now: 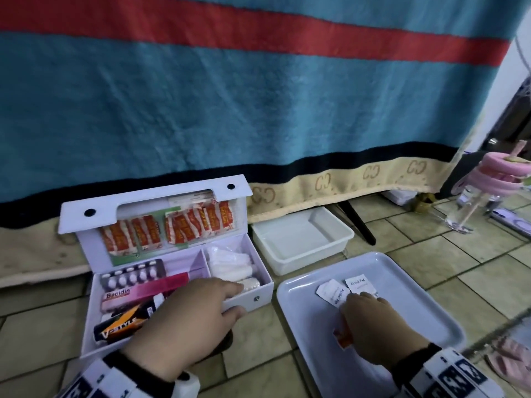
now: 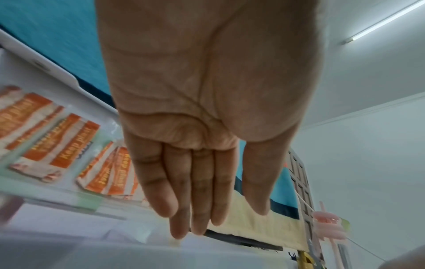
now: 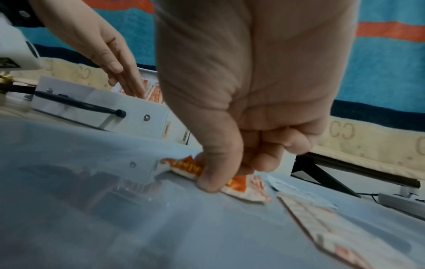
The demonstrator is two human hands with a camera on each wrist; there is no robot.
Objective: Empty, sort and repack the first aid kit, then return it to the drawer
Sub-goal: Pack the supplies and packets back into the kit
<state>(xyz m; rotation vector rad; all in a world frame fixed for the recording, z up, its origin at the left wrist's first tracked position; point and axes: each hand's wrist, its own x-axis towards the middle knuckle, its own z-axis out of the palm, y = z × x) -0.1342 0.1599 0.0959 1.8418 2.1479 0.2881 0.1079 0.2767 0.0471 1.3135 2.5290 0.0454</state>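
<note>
The white first aid kit [image 1: 260,293] stands open on the tiled floor. Its raised lid [image 1: 155,201] holds orange plaster packets [image 1: 178,228] [image 2: 52,145]. Inside lie a blister pack [image 1: 132,275], a pink Bacidin box [image 1: 138,293], a black-and-orange box [image 1: 126,323] and white gauze rolls [image 1: 230,259]. My left hand [image 1: 227,297] [image 2: 207,209] [image 3: 119,72] hovers over the kit's right compartment with straight fingers, holding nothing. My right hand [image 1: 347,304] [image 3: 220,174] pinches an orange plaster packet [image 1: 343,338] [image 3: 239,187] against the pale tray [image 1: 416,297]. Two alcohol pads [image 1: 356,282] lie just beyond it.
An empty white tub [image 1: 301,239] sits behind the tray, under the edge of a hanging blue and red blanket [image 1: 258,96]. A black stand leg [image 1: 356,222] slants beside the tub. A clear bottle with a pink top [image 1: 488,173] stands far right, with pink slippers [image 1: 511,360] nearer.
</note>
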